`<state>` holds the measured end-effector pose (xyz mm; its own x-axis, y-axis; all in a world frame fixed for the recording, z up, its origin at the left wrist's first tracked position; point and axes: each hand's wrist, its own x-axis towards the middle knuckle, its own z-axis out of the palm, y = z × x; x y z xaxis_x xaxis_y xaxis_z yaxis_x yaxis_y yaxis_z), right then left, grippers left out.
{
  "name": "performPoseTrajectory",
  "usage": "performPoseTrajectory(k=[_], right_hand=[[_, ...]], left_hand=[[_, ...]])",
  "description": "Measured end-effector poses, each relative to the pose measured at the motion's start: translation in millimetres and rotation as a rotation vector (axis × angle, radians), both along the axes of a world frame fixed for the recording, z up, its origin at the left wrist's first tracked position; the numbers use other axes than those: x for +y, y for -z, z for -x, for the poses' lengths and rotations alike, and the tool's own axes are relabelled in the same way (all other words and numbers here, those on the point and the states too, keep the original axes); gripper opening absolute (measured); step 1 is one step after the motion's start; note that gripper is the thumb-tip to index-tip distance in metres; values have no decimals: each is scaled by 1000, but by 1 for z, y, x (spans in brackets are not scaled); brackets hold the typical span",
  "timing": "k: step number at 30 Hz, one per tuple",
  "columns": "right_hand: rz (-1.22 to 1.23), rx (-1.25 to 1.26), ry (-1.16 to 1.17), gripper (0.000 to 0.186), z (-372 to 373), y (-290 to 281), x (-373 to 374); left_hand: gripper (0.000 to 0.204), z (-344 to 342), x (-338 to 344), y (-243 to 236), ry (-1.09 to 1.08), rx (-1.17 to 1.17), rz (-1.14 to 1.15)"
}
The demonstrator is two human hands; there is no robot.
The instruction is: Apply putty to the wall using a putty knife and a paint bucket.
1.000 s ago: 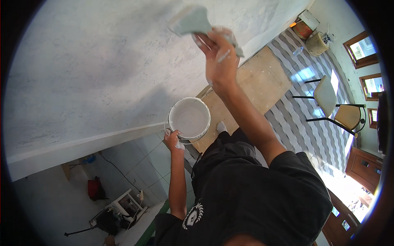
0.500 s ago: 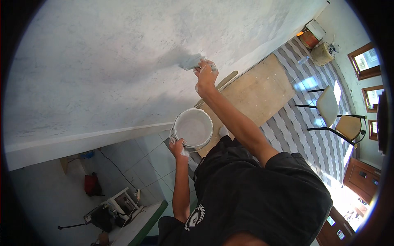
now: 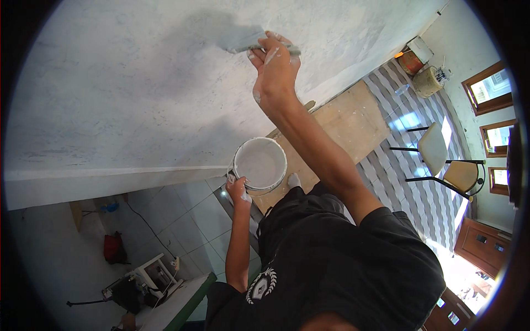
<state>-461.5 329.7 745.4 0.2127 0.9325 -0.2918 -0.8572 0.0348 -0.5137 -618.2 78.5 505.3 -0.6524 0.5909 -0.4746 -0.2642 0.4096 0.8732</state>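
At upper centre the right grip [image 3: 275, 65] is clamped on the grey flat scraper [image 3: 247, 47] at the wall [image 3: 127, 105], probably light, thin and slick, best held by its back edge, while mid-frame the left grip [image 3: 237, 189] clasps the likely heavier white bucket [image 3: 260, 142] near its rim.

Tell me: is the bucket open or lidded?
Open: no lid covers the bucket, held in the left hand; its pale inside shows. How full, I cannot tell.

1 head-worn fisheye, looking down
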Motion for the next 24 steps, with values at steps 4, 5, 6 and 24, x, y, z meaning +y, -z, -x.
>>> performPoseTrajectory(k=[4, 5, 6, 24], right_hand=[[-113, 6, 0, 29, 3, -28, -6], [-115, 0, 5, 29, 1, -28, -6], [-230, 80, 23, 25, -3, -26, -6], [294, -102, 43, 14, 2, 223, -26]], left_hand=[[27, 9, -4, 8, 50, -32, -22], [27, 7, -3, 7, 55, -37, -24], [29, 6, -2, 7, 54, -55, -57], [24, 6, -4, 1, 9, -24, -80]])
